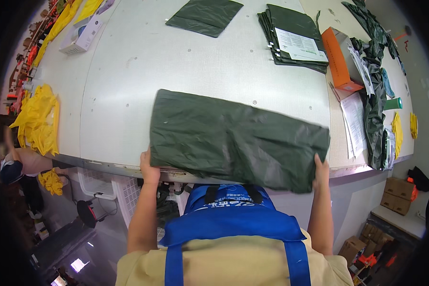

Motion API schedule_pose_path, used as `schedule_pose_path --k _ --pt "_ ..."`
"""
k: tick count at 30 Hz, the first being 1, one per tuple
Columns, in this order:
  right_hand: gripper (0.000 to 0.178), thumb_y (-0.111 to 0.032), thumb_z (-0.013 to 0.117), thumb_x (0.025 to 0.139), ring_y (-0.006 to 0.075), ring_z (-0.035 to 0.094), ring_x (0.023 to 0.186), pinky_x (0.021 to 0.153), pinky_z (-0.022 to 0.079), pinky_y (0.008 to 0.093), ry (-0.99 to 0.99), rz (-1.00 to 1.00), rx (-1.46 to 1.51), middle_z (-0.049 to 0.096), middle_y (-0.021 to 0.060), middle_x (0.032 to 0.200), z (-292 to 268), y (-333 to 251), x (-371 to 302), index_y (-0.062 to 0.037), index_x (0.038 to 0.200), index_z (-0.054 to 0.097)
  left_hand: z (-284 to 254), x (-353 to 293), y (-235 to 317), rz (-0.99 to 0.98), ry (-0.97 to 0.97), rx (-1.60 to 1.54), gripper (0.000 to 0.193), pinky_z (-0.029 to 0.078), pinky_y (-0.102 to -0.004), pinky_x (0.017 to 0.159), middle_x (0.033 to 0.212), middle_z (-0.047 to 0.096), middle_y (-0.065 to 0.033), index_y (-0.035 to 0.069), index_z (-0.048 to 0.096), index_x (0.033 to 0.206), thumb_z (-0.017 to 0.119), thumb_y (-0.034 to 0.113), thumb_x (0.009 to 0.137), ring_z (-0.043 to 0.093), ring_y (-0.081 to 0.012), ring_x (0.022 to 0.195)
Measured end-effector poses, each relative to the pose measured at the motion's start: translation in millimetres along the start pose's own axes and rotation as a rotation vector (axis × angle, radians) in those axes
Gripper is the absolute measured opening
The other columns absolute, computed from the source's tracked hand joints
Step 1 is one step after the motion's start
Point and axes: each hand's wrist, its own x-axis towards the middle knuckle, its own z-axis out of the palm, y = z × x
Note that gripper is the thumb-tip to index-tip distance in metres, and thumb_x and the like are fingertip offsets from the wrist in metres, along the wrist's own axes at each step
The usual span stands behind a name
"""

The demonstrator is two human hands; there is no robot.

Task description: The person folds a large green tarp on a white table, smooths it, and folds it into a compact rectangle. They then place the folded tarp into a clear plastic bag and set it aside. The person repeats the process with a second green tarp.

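A dark green folded piece of waterproof fabric (238, 140), likely a garment, stretches as a long rectangle over the table's near edge. It is tilted, its right end hanging nearer to my body. My left hand (150, 168) grips its lower left corner, with the fingers partly hidden behind the cloth. At the right end, my right hand (321, 172) has the side edge between thumb and fingers. Farther off lies a flat folded dark green piece (205, 17). To its right is a stack of folded dark green pieces (291, 21), topped by a white printed sheet (299, 45).
An orange box (336, 59) holding papers stands at the right, near loose white sheets (353, 121) and crumpled dark green fabric (375, 114). Yellow fabric (39, 114) is piled on the left, with a white box (82, 37) beyond. Another person (28, 164) is at the far left.
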Motion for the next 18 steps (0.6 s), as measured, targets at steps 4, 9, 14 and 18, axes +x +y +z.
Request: schedule_pose_path --k 4,9,14,18 --pt "0.051 -0.026 0.064 0.091 0.0242 0.058 0.105 0.092 0.046 0.0347 -0.01 -0.217 -0.274 0.061 0.0187 0.117 41.4 -65.3 50.9 0.0087 0.125 0.051 -15.7 6.7 -17.1 -0.057 0.002 0.097 0.077 0.047 -0.0342 0.084 0.095 0.048 -0.01 0.021 0.047 0.142 0.062 -0.008 0.072 0.055 -0.0281 0.086" --pt "0.047 -0.024 0.064 0.091 0.0222 0.061 0.096 0.087 0.047 0.0333 -0.017 -0.138 -0.238 0.064 0.0154 0.111 3.0 -62.5 45.7 0.008 0.123 0.054 -9.3 -0.6 6.4 -0.151 -0.044 0.266 0.091 0.046 -0.0329 0.083 0.097 0.041 -0.0084 0.031 0.042 0.145 0.05 -0.018 0.068 0.052 -0.0268 0.087" --pt "0.047 -0.026 0.065 0.09 0.0254 0.06 0.1 0.092 0.046 0.0361 0.093 -0.078 -0.479 0.064 0.0179 0.111 -32.2 33.5 26.7 0.0095 0.12 0.056 -7.4 -3.8 8.4 -0.125 -0.053 0.295 0.088 0.047 -0.0376 0.079 0.098 0.039 -0.0096 0.035 0.041 0.145 0.045 -0.015 0.072 0.052 -0.0305 0.081" --pt "0.044 -0.028 0.065 0.09 0.0308 0.062 0.096 0.089 0.046 0.0385 0.228 -0.281 -0.726 0.066 0.021 0.105 -38.7 64.1 66.6 0.0088 0.114 0.059 -22.2 -2.2 11.0 -0.165 -0.24 0.351 0.089 0.048 -0.0418 0.078 0.102 0.041 -0.0128 0.033 0.036 0.147 0.047 -0.016 0.073 0.054 -0.0341 0.086"
